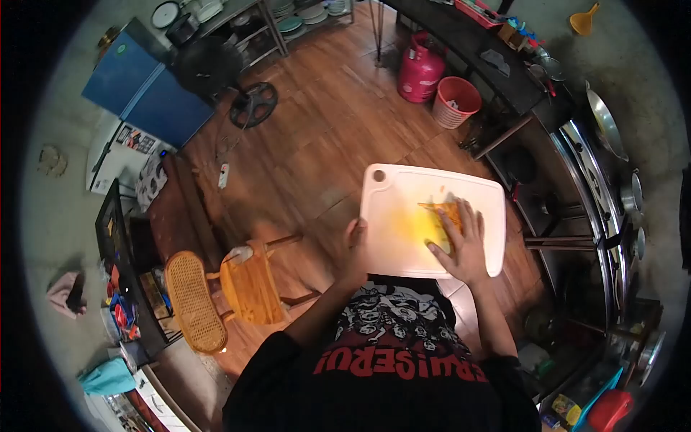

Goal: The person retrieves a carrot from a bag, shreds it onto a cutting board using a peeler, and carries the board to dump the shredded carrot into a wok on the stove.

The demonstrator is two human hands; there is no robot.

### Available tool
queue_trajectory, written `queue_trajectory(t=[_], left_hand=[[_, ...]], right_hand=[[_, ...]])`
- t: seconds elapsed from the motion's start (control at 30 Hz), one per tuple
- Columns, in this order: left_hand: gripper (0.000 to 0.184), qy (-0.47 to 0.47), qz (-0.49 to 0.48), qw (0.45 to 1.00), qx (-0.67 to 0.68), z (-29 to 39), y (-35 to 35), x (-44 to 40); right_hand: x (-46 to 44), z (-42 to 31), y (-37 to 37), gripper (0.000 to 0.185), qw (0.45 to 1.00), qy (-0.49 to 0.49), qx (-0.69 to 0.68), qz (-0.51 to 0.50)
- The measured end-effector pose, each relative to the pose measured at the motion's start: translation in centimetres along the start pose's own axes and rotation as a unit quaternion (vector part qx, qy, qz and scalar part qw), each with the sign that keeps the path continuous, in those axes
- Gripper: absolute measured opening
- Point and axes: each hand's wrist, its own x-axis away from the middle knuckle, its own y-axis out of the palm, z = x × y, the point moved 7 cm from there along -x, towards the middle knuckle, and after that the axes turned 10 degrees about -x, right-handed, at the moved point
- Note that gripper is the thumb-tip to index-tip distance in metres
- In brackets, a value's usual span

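Note:
A pale pink cutting board (392, 237) with a yellow stain is held out in front of my body. My left hand (356, 241) grips its left edge, with the fingers partly hidden behind the board. On the board's right half, my right hand (463, 245) lies with its fingers spread over an orange-yellow piece of food (450, 210). Part of that piece shows between and beyond the fingers; what it is exactly, I cannot tell.
A wooden chair (248, 289) stands on the tiled floor at the lower left. Ahead are a pink gas cylinder (420, 68), a red basket (456, 104) and a black fan (209, 66) near a blue fridge (147, 90). Shelves with pans (606, 119) line the right.

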Motion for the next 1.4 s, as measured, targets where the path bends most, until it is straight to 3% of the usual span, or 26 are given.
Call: queue_trajectory(t=[0.13,0.2,0.33,0.43,0.53,0.6,0.67,0.8,0.9,0.97,1.0,1.17,1.3,1.4], left_hand=[[0.027,0.009,0.000,0.998,0.056,2.6,5.7,-5.5],[0.023,0.072,0.040,0.996,0.044,5.7,7.7,-7.1],[0.021,0.062,0.092,0.994,0.004,4.7,9.6,-12.2],[0.021,0.124,0.113,0.983,0.070,6.5,12.6,-16.2],[0.022,0.066,0.128,0.988,0.063,7.2,15.2,-20.7],[0.024,0.042,0.128,0.991,0.019,7.9,16.7,-24.3],[0.025,0.027,0.131,0.991,-0.017,8.2,17.9,-28.7],[0.027,0.024,0.138,0.987,-0.083,8.6,20.0,-36.7],[0.028,0.030,0.135,0.983,-0.125,7.2,21.5,-43.0],[0.030,0.021,0.149,0.975,-0.163,4.8,21.8,-47.2],[0.030,0.015,0.154,0.974,-0.167,3.8,22.3,-48.8],[0.028,0.016,0.206,0.967,-0.147,-0.8,25.3,-55.3],[0.029,-0.022,0.220,0.959,-0.179,-2.9,26.9,-56.2],[0.028,-0.011,0.213,0.963,-0.162,-1.7,29.3,-56.1]], right_hand=[[-8.1,6.5,-0.7,0.055,0.996,-0.080,-0.039,0.007],[-12.4,8.7,-1.9,0.048,0.988,-0.126,-0.092,0.025],[-20.3,13.9,-1.6,0.033,0.982,-0.157,-0.103,-0.002],[-26.1,17.7,-1.1,0.025,0.968,-0.218,-0.125,0.018],[-31.8,21.6,-0.4,0.017,0.959,-0.256,-0.118,0.032],[-35.1,24.9,1.8,0.015,0.960,-0.255,-0.110,-0.016],[-38.3,28.2,3.1,0.012,0.959,-0.261,-0.104,0.045],[-45.9,38.5,9.6,0.012,0.973,-0.201,-0.104,0.034],[-50.7,46.6,12.6,0.012,0.971,0.002,-0.207,0.117],[-53.7,54.4,17.6,0.012,0.971,0.051,-0.198,0.126],[-54.7,60.5,22.4,0.012,0.958,0.187,-0.199,0.090],[-58.1,73.1,24.4,0.016,0.907,0.348,-0.127,0.198],[-56.5,75.4,25.0,0.022,0.887,0.392,-0.152,0.191],[-57.0,69.7,24.8,0.027,0.938,0.267,-0.153,0.161]])
